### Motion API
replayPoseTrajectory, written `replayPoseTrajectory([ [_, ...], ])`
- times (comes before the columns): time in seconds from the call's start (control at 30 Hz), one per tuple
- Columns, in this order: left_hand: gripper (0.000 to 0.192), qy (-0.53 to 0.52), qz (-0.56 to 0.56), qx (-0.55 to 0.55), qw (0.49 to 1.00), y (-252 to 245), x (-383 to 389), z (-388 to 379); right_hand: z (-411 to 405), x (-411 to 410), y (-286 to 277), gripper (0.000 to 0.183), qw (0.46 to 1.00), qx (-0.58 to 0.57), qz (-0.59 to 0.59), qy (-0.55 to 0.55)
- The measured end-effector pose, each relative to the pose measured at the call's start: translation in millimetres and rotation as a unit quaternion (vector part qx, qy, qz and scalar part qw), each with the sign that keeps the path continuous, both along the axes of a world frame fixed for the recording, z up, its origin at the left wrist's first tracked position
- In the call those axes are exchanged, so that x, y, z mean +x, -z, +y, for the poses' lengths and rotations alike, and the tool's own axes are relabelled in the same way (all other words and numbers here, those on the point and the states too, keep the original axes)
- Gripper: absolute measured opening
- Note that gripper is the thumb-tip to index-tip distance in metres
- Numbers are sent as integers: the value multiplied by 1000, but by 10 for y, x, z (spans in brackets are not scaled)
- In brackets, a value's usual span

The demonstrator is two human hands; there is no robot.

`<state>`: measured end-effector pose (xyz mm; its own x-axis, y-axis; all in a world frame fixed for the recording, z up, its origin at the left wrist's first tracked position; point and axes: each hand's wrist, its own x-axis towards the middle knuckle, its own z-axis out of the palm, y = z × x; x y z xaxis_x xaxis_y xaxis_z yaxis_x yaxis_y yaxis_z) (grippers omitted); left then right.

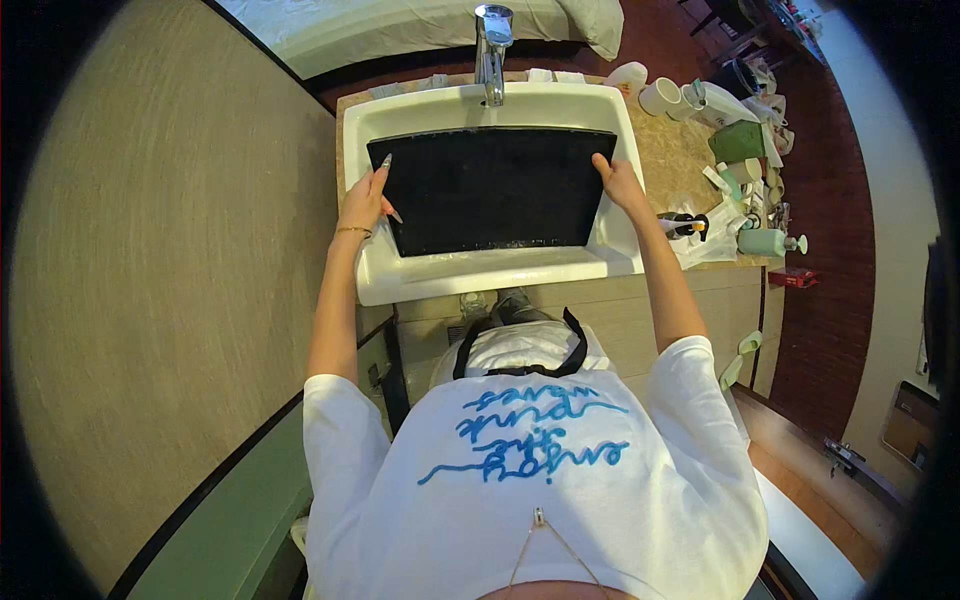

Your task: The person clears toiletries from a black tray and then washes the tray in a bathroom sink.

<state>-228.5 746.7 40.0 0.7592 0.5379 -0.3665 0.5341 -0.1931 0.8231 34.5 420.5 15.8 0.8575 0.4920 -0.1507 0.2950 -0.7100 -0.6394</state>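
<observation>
A flat black rectangular panel [495,191] lies tilted within a white ceramic washbasin [480,279]. My left hand [366,201] grips its left edge, with the thumb on top and another fingertip showing lower down. At the upper right corner, my right hand [619,182] holds the panel with its thumb over the surface; the other fingers are hidden behind it. Light glints along the panel's near edge, which rests low in the basin. A chrome faucet [493,56] rises behind the far rim, its spout pointing over the basin.
Right of the basin, a stone countertop [667,161] bears white cups [660,96], a green box [736,141], a pale green pump bottle [761,242] and a toothbrush [682,223]. A tall panelled wall [172,225] stands close on the left. Beyond the counter is a bed [420,34].
</observation>
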Motion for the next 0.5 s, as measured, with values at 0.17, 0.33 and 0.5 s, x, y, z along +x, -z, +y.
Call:
replayPoseTrajectory([
  [0.17,53,-24,52,114,992,203,238,32,102,132,334,48,999,-38,4,28],
  [0.33,54,-20,91,209,974,648,382,99,301,99,282,46,990,-130,-27,38],
  [0.5,55,-12,185,215,959,824,537,41,354,167,303,49,965,-262,1,-8],
])
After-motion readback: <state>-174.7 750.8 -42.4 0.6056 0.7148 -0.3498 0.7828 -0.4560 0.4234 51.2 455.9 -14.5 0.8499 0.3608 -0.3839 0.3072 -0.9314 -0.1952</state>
